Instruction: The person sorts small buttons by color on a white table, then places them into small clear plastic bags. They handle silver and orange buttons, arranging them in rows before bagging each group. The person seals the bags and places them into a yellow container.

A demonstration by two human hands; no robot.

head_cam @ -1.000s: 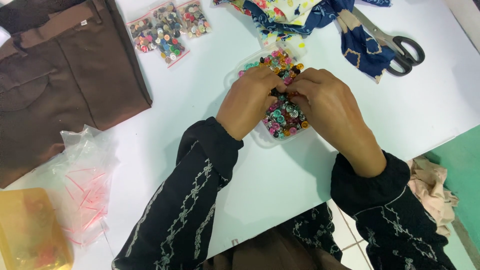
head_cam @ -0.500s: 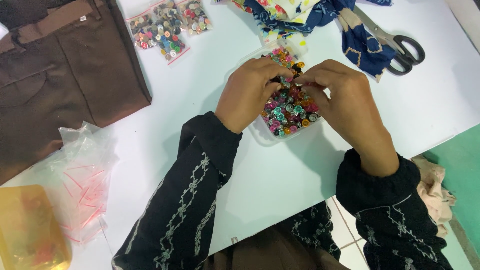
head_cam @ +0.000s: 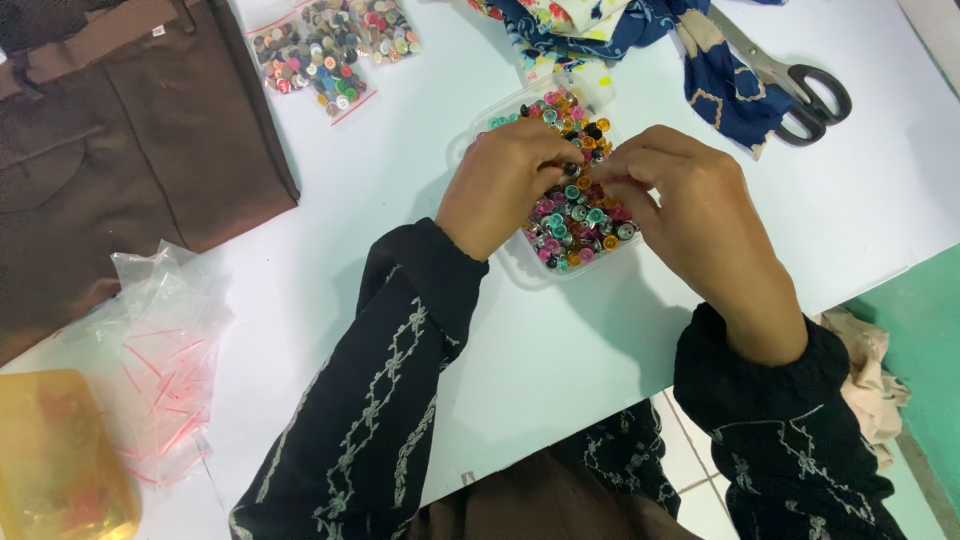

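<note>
A white table (head_cam: pixel 400 220) fills the view, with brown fabric (head_cam: pixel 120 150) spread across its far left. Patterned blue cloth (head_cam: pixel 640 30) and black-handled scissors (head_cam: pixel 800 85) lie at the far edge. A clear plastic tub of coloured buttons (head_cam: pixel 575 215) sits mid-table. Over it, the left hand (head_cam: pixel 500 185) and right hand (head_cam: pixel 690 215) meet, fingertips pinched narrowly on a small dark button (head_cam: pixel 572 168).

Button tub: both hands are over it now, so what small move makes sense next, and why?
Probably lift the pinched button clear of the tub. The left hand and right hand meet fingertip to fingertip above the heaped buttons, seemingly nipping a dark one, though what they grip is too small to confirm.
</note>
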